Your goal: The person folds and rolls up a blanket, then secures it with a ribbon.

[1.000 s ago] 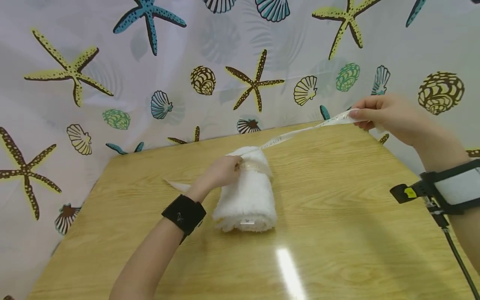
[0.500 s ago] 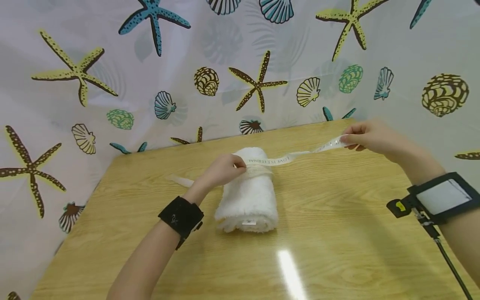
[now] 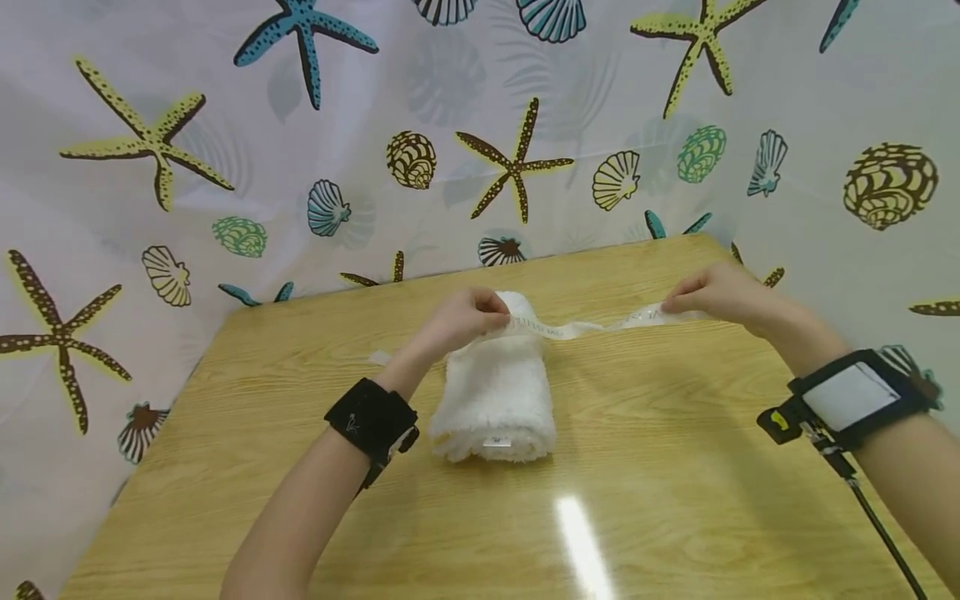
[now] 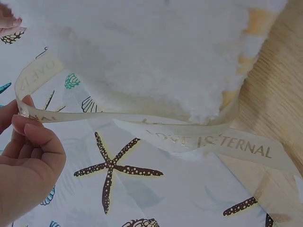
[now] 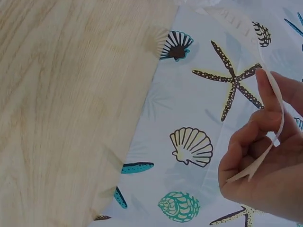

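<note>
A rolled white towel (image 3: 497, 392) lies on the wooden desk (image 3: 675, 467), just below and beside the left hand (image 3: 459, 321), with its near end toward the person. The left hand sits at the far end of the roll, its fingers pinching a cream ribbon (image 3: 581, 327) printed with gold lettering against the top of the towel. In the left wrist view the fingertips (image 4: 29, 126) press together on the ribbon (image 4: 142, 124), which loops from there under the fluffy towel (image 4: 151, 56) and runs on across the desk (image 4: 279, 94). From the left hand the ribbon stretches loosely rightward, sagging close to the desk, to the right hand (image 3: 716, 296), which is well apart from the towel near the far right corner of the desk. The right hand pinches the ribbon's other end between thumb and forefinger; the right wrist view shows the ribbon (image 5: 270, 137) curving over the curled fingers (image 5: 258, 125). Behind both hands hangs a pale curtain (image 3: 225, 125) patterned with starfish and shells. Each wrist carries a dark strap.
</note>
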`<state>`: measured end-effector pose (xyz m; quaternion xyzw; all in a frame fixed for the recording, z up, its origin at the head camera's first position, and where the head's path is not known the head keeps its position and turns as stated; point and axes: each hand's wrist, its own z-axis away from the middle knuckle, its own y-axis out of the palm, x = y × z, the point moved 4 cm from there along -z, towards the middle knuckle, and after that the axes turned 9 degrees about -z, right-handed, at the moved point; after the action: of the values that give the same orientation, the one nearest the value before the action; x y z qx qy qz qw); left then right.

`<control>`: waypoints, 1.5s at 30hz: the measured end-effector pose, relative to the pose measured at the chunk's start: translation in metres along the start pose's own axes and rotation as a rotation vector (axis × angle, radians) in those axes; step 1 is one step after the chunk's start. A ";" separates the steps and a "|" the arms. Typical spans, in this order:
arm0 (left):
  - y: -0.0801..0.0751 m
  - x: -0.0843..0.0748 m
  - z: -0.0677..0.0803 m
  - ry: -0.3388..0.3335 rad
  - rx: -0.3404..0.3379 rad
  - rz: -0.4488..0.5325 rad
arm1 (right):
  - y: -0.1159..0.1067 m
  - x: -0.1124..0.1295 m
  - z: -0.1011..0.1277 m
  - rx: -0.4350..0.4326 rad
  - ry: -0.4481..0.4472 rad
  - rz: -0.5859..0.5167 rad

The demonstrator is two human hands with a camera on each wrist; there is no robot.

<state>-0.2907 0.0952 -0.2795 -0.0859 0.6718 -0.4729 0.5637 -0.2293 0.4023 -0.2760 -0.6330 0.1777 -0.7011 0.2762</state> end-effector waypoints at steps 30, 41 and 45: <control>-0.003 -0.020 -0.031 0.091 -0.108 0.039 | 0.098 0.031 -0.088 -0.283 0.108 -0.853; -0.007 -0.024 -0.031 0.098 -0.124 -0.028 | 0.133 0.028 -0.098 0.121 -0.013 -0.859; -0.009 -0.022 -0.031 0.093 -0.135 -0.035 | 0.131 0.023 -0.096 0.229 -0.070 -0.806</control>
<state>-0.3125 0.1216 -0.2608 -0.1132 0.7260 -0.4399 0.5163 -0.3034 0.2758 -0.3497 -0.6403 -0.1728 -0.7464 0.0544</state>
